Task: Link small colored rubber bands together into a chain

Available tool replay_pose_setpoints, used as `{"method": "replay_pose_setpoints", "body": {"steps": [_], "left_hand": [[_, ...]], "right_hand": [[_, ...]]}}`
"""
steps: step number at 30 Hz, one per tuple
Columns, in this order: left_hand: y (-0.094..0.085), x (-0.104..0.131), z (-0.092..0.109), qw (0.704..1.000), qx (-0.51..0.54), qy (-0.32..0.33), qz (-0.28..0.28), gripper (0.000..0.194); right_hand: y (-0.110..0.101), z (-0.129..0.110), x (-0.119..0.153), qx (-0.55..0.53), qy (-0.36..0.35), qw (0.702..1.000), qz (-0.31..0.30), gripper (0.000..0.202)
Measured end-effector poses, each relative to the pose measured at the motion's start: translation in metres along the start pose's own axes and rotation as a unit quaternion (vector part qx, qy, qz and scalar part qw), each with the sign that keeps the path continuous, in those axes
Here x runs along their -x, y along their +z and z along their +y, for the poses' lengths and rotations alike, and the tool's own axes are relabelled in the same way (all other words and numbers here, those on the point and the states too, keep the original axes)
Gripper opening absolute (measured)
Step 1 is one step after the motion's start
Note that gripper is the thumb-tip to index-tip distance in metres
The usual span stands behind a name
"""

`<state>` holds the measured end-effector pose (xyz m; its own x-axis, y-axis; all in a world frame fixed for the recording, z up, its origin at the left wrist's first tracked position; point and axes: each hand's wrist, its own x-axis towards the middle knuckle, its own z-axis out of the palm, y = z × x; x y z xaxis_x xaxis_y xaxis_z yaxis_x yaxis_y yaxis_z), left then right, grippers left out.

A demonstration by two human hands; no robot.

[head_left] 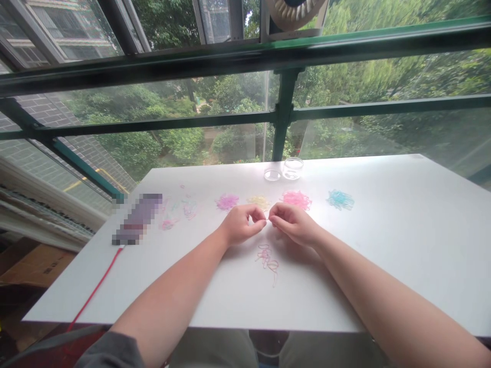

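Observation:
My left hand (245, 223) and my right hand (292, 223) are raised over the middle of the white table, fingertips nearly touching. Each is closed in a pinch on a thin, dark reddish strand that spans the small gap between them; its ends are hidden by the fingers. Below them on the table lies a loose tangle of pink and reddish loops (268, 259). Just beyond the hands sit piles of small bands: purple (227, 201), pale yellow (258, 200) and pink (296, 199). A teal pile (339, 199) lies farther right.
A clear round jar (293, 168) and a clear lid (272, 175) stand near the far edge of the white table (406, 230). Scattered mixed bands (187, 208) lie at left, beside a pixelated dark object (138, 220) with a red cable (95, 287).

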<state>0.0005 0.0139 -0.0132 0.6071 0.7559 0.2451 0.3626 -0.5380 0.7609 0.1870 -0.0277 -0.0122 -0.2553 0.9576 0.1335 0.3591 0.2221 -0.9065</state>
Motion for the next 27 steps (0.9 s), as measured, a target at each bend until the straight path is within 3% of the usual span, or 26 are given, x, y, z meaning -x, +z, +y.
{"method": "replay_pose_setpoints", "body": {"steps": [13,20,27], "left_hand": [[-0.0023,-0.0013,-0.0036,1.0,-0.002,0.003,0.002,0.012],[-0.0004,-0.0009,-0.0036,1.0,0.012,0.001,0.02,0.024],[-0.0001,-0.001,-0.0024,0.999,0.016,0.031,0.026,0.013]], "right_hand": [[-0.0026,0.0025,-0.0036,-0.046,-0.009,0.999,0.026,0.01],[-0.0011,0.0015,-0.0024,-0.039,0.0,0.999,0.015,0.01],[-0.0004,0.0,-0.0023,-0.047,0.001,0.999,-0.006,0.011]]}}
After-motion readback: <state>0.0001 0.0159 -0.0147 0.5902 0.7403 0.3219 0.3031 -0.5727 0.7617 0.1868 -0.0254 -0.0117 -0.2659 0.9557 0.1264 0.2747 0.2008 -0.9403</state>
